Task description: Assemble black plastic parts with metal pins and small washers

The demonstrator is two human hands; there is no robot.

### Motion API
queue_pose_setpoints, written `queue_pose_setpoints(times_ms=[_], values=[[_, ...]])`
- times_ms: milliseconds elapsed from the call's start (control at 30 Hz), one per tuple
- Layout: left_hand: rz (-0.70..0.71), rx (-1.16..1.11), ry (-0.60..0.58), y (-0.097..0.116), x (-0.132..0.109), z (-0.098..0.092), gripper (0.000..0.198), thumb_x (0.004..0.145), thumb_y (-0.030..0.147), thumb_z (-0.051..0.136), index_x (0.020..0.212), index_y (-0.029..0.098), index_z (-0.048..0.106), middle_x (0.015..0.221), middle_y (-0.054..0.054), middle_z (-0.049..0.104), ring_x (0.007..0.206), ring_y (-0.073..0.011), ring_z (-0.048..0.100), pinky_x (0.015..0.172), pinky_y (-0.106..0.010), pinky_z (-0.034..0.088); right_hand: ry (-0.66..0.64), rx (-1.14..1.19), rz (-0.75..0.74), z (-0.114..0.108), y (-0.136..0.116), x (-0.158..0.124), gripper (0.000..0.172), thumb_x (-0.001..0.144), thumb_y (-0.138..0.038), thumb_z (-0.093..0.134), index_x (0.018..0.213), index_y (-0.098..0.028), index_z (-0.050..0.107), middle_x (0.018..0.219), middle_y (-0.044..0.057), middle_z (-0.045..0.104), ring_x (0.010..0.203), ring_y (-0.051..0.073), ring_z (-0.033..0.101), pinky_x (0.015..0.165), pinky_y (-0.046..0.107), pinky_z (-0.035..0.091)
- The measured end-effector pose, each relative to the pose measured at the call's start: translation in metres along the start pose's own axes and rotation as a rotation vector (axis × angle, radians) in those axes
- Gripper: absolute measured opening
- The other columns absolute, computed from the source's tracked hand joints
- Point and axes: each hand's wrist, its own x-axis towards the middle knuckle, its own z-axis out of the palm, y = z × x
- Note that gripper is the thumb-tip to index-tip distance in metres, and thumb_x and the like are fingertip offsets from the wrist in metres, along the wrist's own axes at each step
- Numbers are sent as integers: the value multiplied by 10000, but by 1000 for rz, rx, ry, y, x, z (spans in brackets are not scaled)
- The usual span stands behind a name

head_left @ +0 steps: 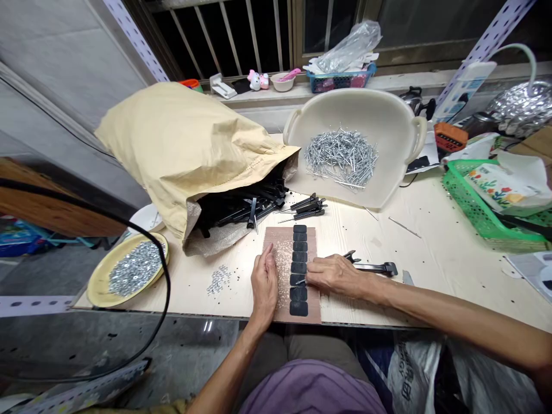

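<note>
My left hand (264,286) stands on its side along the left part of a brown board (311,313), fingers stretched out and close together, with nothing visible in them. A column of several black rounded pads (298,268) runs down the board, with pale specks to its left. Over one of the lower pads, my right hand (330,273) pinches a thin metal pin (301,282); most of it is hidden by the fingers. Just beyond the right hand lie black plastic clip-like parts (379,268) on the table.
A yellow sack (185,138) spills black parts (250,210). A white basin (388,132) holds metal pins (342,158); a yellow dish (97,284) holds metal pieces. Small clear bits (219,280) lie left of the board. A green basket (470,201) stands right. A black cable (166,276) hangs left.
</note>
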Motion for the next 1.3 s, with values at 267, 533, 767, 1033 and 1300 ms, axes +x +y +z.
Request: queue_pose_setpoints(times_ms=[267,533,767,1033,1300], values=[[-71,-104,24,0,0,2,443,889,460,443,1222,199,573,1155,-103,616,1015,-214,580,816,-323,477,-55,-52,-26,7,7,10,349,973,-184,288,780,-176,579,717,1,533,589,87,427,470,213,272],[-133,-157,17,-1,0,3,449,874,474,468,1219,205,572,991,-88,656,871,-198,617,715,-307,494,-52,-68,-66,10,-17,-3,350,984,-255,316,746,-172,558,724,0,527,613,91,415,502,240,223],[-60,-106,6,-1,-3,1,465,900,469,421,1261,199,537,1081,-107,637,975,-222,601,786,-358,497,-84,-11,102,-2,-3,-20,325,976,-334,351,867,-175,613,810,23,597,652,98,513,510,211,308],[52,-32,7,-2,-6,3,393,944,376,361,1245,200,542,1221,-99,588,1119,-210,545,944,-380,429,-34,-205,207,-42,11,-40,301,936,-404,438,843,-228,664,847,23,656,751,140,584,573,240,354],[157,210,238,-16,-8,-66,257,912,317,465,1033,199,659,924,-58,607,822,-158,578,712,-276,459,-53,-389,68,5,47,86,288,938,-370,432,901,-244,688,897,49,634,848,196,477,574,279,274]])
